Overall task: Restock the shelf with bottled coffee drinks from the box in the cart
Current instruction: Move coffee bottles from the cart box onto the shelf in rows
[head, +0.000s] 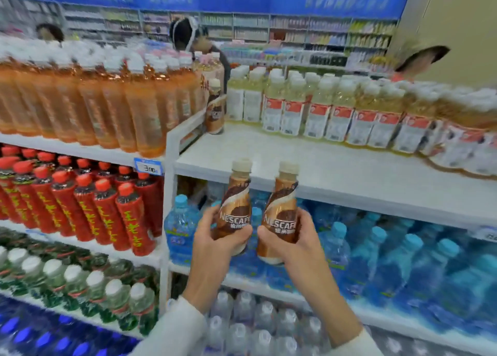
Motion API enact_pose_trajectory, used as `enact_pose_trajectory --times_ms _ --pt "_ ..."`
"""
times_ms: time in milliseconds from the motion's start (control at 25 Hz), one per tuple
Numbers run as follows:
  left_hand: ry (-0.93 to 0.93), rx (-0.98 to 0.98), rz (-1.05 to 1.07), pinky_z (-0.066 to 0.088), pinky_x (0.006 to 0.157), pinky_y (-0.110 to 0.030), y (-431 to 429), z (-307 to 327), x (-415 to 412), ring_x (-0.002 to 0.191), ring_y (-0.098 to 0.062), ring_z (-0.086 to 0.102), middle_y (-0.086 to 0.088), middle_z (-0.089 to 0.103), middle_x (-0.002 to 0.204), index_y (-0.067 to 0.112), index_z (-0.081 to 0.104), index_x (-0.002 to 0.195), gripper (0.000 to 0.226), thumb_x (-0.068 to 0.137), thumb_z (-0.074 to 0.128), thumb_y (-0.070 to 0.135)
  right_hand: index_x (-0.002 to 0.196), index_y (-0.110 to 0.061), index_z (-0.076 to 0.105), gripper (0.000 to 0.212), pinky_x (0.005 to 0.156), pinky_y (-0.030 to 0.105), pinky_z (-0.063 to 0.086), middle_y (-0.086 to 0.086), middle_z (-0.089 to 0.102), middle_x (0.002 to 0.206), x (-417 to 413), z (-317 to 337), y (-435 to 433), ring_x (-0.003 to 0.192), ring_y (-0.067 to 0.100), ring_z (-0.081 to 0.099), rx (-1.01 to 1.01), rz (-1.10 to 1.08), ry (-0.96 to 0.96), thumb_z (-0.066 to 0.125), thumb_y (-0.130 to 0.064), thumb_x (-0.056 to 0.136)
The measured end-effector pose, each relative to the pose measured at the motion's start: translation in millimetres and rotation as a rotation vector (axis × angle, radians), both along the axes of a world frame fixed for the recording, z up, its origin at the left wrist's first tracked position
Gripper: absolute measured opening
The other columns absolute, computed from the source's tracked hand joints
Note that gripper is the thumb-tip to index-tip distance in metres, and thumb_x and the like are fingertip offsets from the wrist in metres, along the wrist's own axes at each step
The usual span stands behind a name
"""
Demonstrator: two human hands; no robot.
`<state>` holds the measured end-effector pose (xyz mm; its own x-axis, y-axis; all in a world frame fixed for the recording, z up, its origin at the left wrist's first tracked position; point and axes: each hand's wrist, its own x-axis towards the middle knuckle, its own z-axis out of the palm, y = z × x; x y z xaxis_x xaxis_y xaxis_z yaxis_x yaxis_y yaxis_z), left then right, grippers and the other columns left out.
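The person stands facing the drinks racks with a coffee bottle in each hand. The left hand [215, 244] grips the left bottle [236, 202] round its lower half, fingers [211, 217] curled behind the brown label and thumb pressed across the front. The right hand [294, 245] holds the right bottle [282, 207] the same way, its fingers [302, 219] wrapped round the label's far edge. Both bottles are held in the air, side by side and near each other without touching, each leaning a little to the right. Their cream caps come level with the front edge of the white shelf [269, 156]. The two thumbs almost meet between them.

A third bottle [215, 108] of the same coffee stands upright at the back left corner of that shelf, right by the white divider. Orange tea bottles [107, 105] crowd the neighbouring rack just beside it. Pale yellow drinks [322, 108] line the back and right of the shelf.

Below the orange tea sit red bottles [88, 207], then clear ones with green labels [80, 288]. Under the hands, blue water bottles [390, 261] fill the next level. A price tag [148, 166] hangs on the left rack's edge. White sleeves [177, 328] cover both forearms. Beyond the racks another person [188, 35] bends over, blurred.
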<state>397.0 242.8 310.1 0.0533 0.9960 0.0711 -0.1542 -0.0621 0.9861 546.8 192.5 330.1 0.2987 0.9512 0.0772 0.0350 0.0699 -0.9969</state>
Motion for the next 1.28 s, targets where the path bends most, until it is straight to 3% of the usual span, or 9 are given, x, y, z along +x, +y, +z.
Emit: enact_pose_trajectory --times_ms 120,240,400,600,840,960,1040,1200,1280 --pt "0.071 0.119 0.025 0.056 0.074 -0.021 36 36 35 0.090 -0.014 0.072 -0.003 0.076 0.102 0.015 0.068 0.115 0.045 0.075 0.084 0.005 0.122 -0.028 0.050 0.054 0.072 0.018 0.052 -0.010 0.071 0.103 33 35 33 0.087 -0.003 0.068 0.096 -0.034 -0.053 0.083 -0.024 0.080" --pt "0.188 0.201 0.059 0.054 0.077 -0.018 70 59 57 0.094 -0.009 0.070 0.005 0.074 0.106 0.022 0.068 0.118 0.047 0.075 0.086 0.016 0.124 -0.027 0.047 0.056 0.073 0.017 0.051 -0.011 0.068 0.105 57 59 67 0.087 -0.003 0.067 0.182 -0.075 -0.102 0.083 -0.024 0.080" --pt "0.324 0.224 0.122 0.053 0.091 -0.030 112 69 73 0.100 -0.007 0.066 0.006 0.071 0.114 0.023 0.065 0.124 0.053 0.075 0.085 0.024 0.128 -0.021 0.043 0.059 0.064 0.012 0.049 -0.009 0.064 0.107 82 70 108 0.093 0.003 0.064 0.190 -0.097 -0.143 0.081 -0.020 0.083" --pt "0.385 0.231 0.125 0.044 0.081 -0.018 138 63 74 0.095 0.001 0.061 0.007 0.068 0.115 0.026 0.061 0.124 0.052 0.078 0.084 0.020 0.126 -0.021 0.043 0.059 0.065 0.012 0.049 -0.012 0.063 0.106 86 51 135 0.095 0.003 0.064 0.153 -0.138 -0.172 0.082 -0.020 0.082" --pt "0.447 0.295 0.022 0.041 0.079 -0.004 157 59 72 0.093 0.018 0.053 0.027 0.060 0.103 0.033 0.054 0.129 0.053 0.084 0.080 0.022 0.129 -0.030 0.039 0.061 0.092 0.029 0.053 -0.011 0.064 0.113 68 40 162 0.102 0.003 0.063 0.132 -0.134 -0.254 0.079 -0.022 0.084" --pt "0.475 0.311 0.006 0.042 0.075 0.000 162 54 69 0.091 0.020 0.053 0.031 0.056 0.102 0.037 0.051 0.125 0.058 0.079 0.084 0.028 0.141 -0.024 0.035 0.075 0.103 0.036 0.050 -0.008 0.057 0.130 67 35 165 0.117 0.009 0.058 0.089 -0.157 -0.299 0.081 -0.028 0.081" --pt "0.501 0.326 0.032 0.044 0.079 -0.006 163 46 70 0.096 0.010 0.057 0.024 0.058 0.110 0.037 0.051 0.128 0.063 0.075 0.086 0.035 0.146 -0.024 0.032 0.085 0.106 0.033 0.046 -0.011 0.049 0.136 66 32 158 0.122 0.008 0.052 0.045 -0.263 -0.341 0.083 -0.035 0.078" --pt "0.514 0.357 0.100 0.054 0.094 -0.030 172 40 78 0.104 -0.007 0.061 0.011 0.059 0.115 0.032 0.056 0.124 0.055 0.076 0.084 0.037 0.122 -0.034 0.048 0.053 0.092 0.028 0.051 -0.013 0.061 0.118 61 27 159 0.103 0.003 0.061 0.071 -0.363 -0.402 0.080 -0.036 0.080" --pt "0.493 0.344 0.112 0.052 0.095 -0.029 178 44 79 0.104 -0.010 0.060 0.008 0.052 0.117 0.028 0.059 0.126 0.058 0.075 0.085 0.034 0.117 -0.034 0.047 0.047 0.091 0.030 0.051 -0.010 0.060 0.117 60 30 171 0.103 0.008 0.061 0.062 -0.351 -0.448 0.078 -0.035 0.082"
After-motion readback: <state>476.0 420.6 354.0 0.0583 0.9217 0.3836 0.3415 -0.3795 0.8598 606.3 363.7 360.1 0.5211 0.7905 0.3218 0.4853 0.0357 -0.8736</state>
